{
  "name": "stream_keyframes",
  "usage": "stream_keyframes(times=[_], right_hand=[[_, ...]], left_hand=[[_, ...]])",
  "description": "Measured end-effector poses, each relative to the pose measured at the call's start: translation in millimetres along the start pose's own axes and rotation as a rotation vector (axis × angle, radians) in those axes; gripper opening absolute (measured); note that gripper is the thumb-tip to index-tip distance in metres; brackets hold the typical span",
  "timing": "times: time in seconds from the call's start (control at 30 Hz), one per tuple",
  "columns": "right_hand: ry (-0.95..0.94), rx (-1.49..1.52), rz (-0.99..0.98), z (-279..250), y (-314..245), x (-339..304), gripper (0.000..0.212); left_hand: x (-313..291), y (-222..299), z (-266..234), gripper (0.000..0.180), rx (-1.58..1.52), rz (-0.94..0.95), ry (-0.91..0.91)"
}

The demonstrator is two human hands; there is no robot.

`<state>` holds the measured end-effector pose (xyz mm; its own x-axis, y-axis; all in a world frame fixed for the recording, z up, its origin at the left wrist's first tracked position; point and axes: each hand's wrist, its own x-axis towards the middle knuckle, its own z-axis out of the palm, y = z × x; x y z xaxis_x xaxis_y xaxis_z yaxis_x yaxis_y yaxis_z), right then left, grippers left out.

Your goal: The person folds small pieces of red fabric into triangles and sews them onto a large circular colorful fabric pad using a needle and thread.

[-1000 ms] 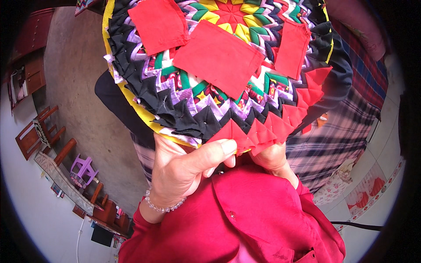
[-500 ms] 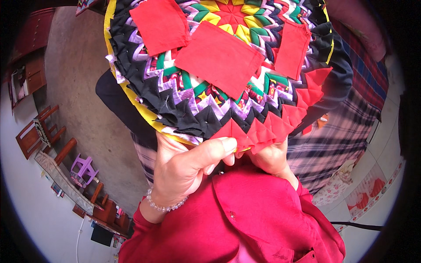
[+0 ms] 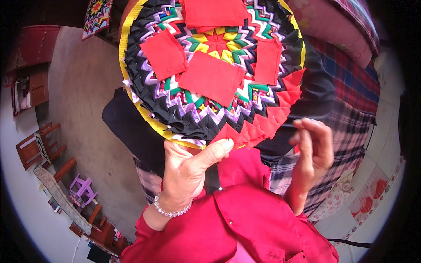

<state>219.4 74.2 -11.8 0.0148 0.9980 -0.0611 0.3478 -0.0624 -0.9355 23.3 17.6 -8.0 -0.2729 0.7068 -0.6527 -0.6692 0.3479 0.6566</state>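
A round patchwork piece (image 3: 153, 98) of folded fabric points, in rings of black, lilac, green, white and yellow, lies tilted over my lap. Red folded points (image 3: 265, 124) line its lower right rim, and a yellow band (image 3: 153, 124) edges the left side. Several loose red cloth squares (image 3: 211, 80) rest on top. My left hand (image 3: 186, 164) grips the near rim, thumb pressed on the first red point and fingers underneath. Off the rim to the right, my right hand (image 3: 313, 151) is raised with bent fingers drawn together; anything between them is too small to make out.
Plaid cloth (image 3: 346, 127) covers the surface to my right, with pink bedding (image 3: 335, 28) beyond. Another patchwork piece (image 3: 96, 18) is at the far left. A lilac plastic stool (image 3: 82, 189) and a wooden chair (image 3: 37, 145) stand on the floor at left.
My right hand has come out from under the rim and moved right, up into the open. The patchwork piece has shifted left and lower, showing more of its far side. My left hand keeps its grip.
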Motion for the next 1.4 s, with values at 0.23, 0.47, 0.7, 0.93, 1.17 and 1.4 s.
stream_keyframes(times=[0.23, 0.47, 0.7, 0.93, 1.17, 1.4], right_hand=[[-0.424, -0.148, -0.547, 47.9, -35.5, 13.7, 0.029], [-0.548, -0.11, -0.479, 59.4, -29.3, 20.3, 0.022], [-0.498, -0.094, -0.746, 64.7, -11.4, 18.5, 0.027], [-0.691, 0.724, 0.196, 46.9, -32.9, 6.4, 0.017], [-1.312, 1.227, -0.053, -16.5, -26.5, 34.4, 0.012], [-1.101, 1.085, -0.109, -13.4, -27.5, 31.0, 0.01]], left_hand=[[5.3, -12.0, -3.5, 0.008, 0.058, 0.115, -0.031], [5.8, -19.6, -2.9, 0.003, 0.042, 0.11, -0.021], [6.5, -31.6, -13.1, 0.007, 0.24, 0.25, -0.046], [6.9, -16.5, -5.7, 0.009, 0.137, 0.115, -0.054], [12.4, -29.2, -7.7, 0.009, 0.194, 0.23, -0.028], [9.6, -25.8, -2.3, 0.011, 0.179, 0.218, -0.065]])
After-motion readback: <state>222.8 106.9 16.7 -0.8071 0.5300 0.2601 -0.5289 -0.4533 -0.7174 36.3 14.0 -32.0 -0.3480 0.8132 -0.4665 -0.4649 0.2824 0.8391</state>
